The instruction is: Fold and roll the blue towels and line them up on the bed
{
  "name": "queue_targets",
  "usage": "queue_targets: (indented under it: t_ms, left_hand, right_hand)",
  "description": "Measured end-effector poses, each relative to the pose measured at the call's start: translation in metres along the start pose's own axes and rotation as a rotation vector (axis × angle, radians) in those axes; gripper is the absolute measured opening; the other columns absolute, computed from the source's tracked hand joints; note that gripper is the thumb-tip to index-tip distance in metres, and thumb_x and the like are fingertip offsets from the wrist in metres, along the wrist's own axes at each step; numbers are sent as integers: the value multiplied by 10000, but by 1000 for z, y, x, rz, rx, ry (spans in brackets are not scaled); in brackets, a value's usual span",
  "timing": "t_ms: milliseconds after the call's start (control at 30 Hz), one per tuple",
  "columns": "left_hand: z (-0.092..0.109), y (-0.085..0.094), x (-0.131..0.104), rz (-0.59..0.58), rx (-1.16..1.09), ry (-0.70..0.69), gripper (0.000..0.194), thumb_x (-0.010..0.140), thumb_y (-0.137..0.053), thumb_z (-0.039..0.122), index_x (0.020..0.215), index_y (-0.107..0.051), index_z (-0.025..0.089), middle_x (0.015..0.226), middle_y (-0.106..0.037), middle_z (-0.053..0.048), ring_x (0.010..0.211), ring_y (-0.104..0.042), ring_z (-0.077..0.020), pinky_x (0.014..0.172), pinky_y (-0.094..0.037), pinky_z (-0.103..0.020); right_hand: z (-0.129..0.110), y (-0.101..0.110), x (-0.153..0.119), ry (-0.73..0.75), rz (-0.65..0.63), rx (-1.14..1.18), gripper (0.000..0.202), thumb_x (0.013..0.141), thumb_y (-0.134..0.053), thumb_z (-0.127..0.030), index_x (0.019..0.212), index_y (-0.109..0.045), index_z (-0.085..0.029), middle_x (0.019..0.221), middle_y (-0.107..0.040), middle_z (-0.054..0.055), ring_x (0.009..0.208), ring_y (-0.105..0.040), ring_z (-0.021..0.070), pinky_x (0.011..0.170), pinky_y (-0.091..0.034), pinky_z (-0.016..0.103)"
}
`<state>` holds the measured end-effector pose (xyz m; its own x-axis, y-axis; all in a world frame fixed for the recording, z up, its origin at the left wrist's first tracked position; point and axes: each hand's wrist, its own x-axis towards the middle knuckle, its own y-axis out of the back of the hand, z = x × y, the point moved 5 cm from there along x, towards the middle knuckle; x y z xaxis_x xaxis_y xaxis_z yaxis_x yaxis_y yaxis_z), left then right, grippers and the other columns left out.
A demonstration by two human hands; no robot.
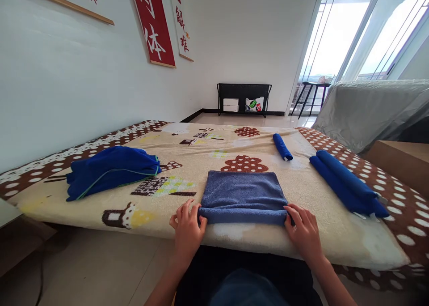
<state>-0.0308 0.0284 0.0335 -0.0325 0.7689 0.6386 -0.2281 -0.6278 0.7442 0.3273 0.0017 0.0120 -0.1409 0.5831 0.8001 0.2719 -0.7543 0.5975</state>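
Note:
A greyish-blue towel (243,187) lies on the patterned blanket (187,158), its near edge rolled into a thick band while the far part is flat. My left hand (188,221) pinches the left end of that roll. At the right end, my right hand (301,225) has its fingers closed around the roll. Both hands rest near the front edge of the blanket. To the left sits a crumpled dark blue cloth (110,169) with green edging. A short blue roll (282,147) lies at the back right, and longer blue rolls (348,180) lie side by side farther right.
Beyond the bed stands a black rack (244,91) with boxes. A plastic-covered piece of furniture (375,109) and a cardboard box (398,160) are on the right. A black stool (311,91) is by the window, and scrolls hang on the left wall (67,73).

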Motion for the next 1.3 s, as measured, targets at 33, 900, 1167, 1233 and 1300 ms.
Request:
queue_targets:
  t_ms: [33, 900, 1167, 1233, 1300]
  left_hand:
    - [4, 1, -2, 36, -11, -39, 269, 856, -513, 116, 1080, -642, 190, 1310, -571, -141, 1198, -500, -331, 970, -324, -512]
    - [24, -18, -13, -155, -123, -398, 394, 1002, -421, 221, 1383, -520, 204, 1318, -629, -93, 1262, -541, -246, 1137, -255, -472]
    - [68, -9, -8, -136, -247, -480, 458, 945, -353, 90, 1348, -551, 179, 1301, -652, -89, 1242, -574, -225, 1111, -317, -452]
    - [92, -14, -7, -212, -291, -574, 449, 950, -376, 129, 1364, -542, 176, 1340, -629, -89, 1260, -563, -229, 1080, -380, -430]
    - [109, -20, -5, -269, -299, -592, 420, 969, -405, 191, 1365, -545, 174, 1358, -618, -95, 1279, -551, -252, 1058, -412, -444]
  right_hand:
    - [-7, 0, -1, 47, 2, 18, 326, 897, -541, -124, 1204, -606, -211, 1154, -674, 66, 1061, -605, 203, 964, -415, 371]
    - [-12, -15, 2, 123, -335, 81, 436, 997, -447, -318, 1421, -483, -223, 1363, -598, 40, 1266, -542, 190, 1103, -330, 392]
    - [-57, -19, 21, 83, -319, 97, 388, 1000, -424, -299, 1352, -556, -206, 1312, -630, 68, 1218, -570, 217, 1075, -342, 415]
    - [-80, -24, 28, 130, -353, 142, 404, 1004, -413, -297, 1382, -529, -218, 1340, -612, 61, 1228, -560, 209, 1064, -357, 400]
    - [-95, -28, 32, 148, -372, 168, 403, 1006, -409, -305, 1383, -526, -226, 1359, -599, 53, 1239, -553, 204, 1063, -364, 395]
